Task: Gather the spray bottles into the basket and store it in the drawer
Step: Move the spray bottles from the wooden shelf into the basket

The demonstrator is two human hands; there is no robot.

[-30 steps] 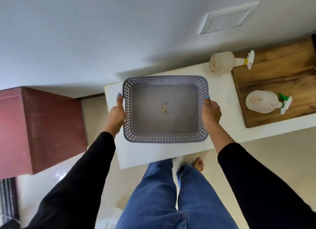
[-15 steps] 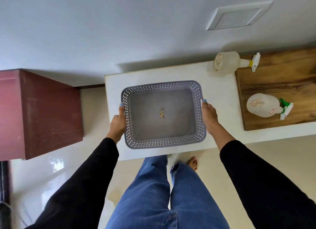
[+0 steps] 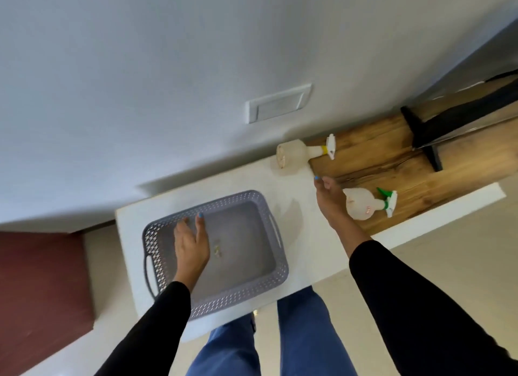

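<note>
White counter (image 3: 308, 235): basket (image 3: 269, 284); two spray bottles (image 3: 293, 158).

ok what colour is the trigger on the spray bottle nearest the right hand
Green and white on that spray bottle, clearest in the head view.

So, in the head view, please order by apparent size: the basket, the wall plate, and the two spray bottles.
1. Basket
2. Wall plate
3. Yellow-collared spray bottle and green-trigger spray bottle: they look alike, so I do not rank them.

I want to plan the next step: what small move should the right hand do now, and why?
Probably close the right hand around the green-nozzle bottle just beside it. The hand is open and holds nothing, both bottles lie outside the basket, and this one is much nearer than the yellow-collar bottle by the wall.
</note>
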